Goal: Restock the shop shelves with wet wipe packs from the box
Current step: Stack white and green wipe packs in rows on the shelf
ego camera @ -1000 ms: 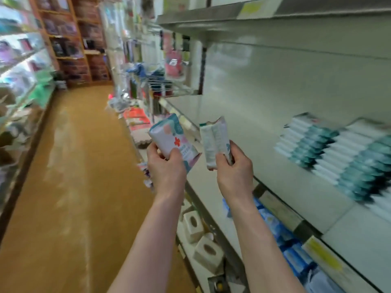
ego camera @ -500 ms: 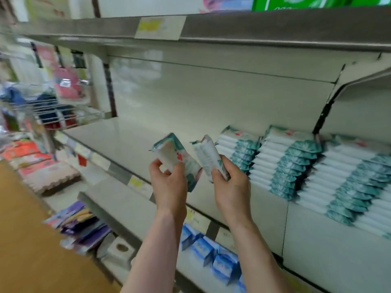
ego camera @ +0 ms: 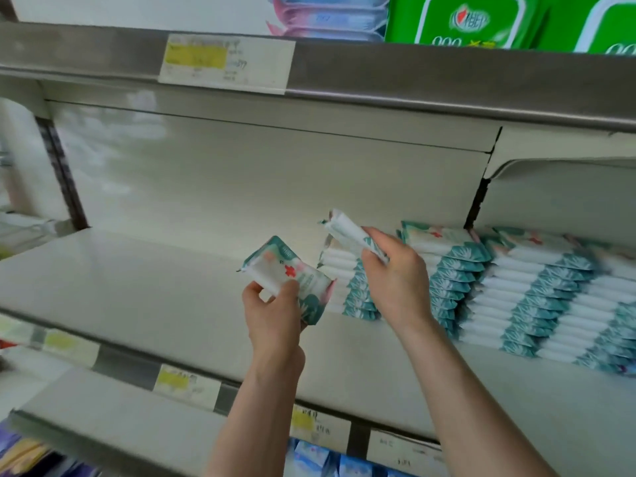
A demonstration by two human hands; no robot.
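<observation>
At the middle shelf point(ego camera: 144, 287), both hands raised, one wet wipe pack each. Left hand point(ego camera: 275, 316): grip closed around the left pack point(ego camera: 292, 282), thumb on its face, held level just in front of the shelf, not touching it. Right hand point(ego camera: 395, 280): grip pinching the right pack point(ego camera: 351, 232) by one end, tilted, over the leftmost stack point(ego camera: 344, 280) of matching packs. Two fuller stacks point(ego camera: 537, 290) stand to the right of it on the same shelf. The box is not in view.

Step in hand, as I judge it: placing. The right pack goes first, onto the leftmost stack, which looks lowest. Next move calls for levelling the pack, lining its teal end up with those below, then letting go; the left pack follows on top or starts a new stack on the bare shelf to the left.

Writing: the left pack shows a red cross and teal leaf print; its lettering is too small to read. Price tag point(ego camera: 223, 63) on the upper shelf edge has a yellow band, text blurred. Green packs point(ego camera: 464, 22) above carry white characters and "000"-like figures, cut off.
</observation>
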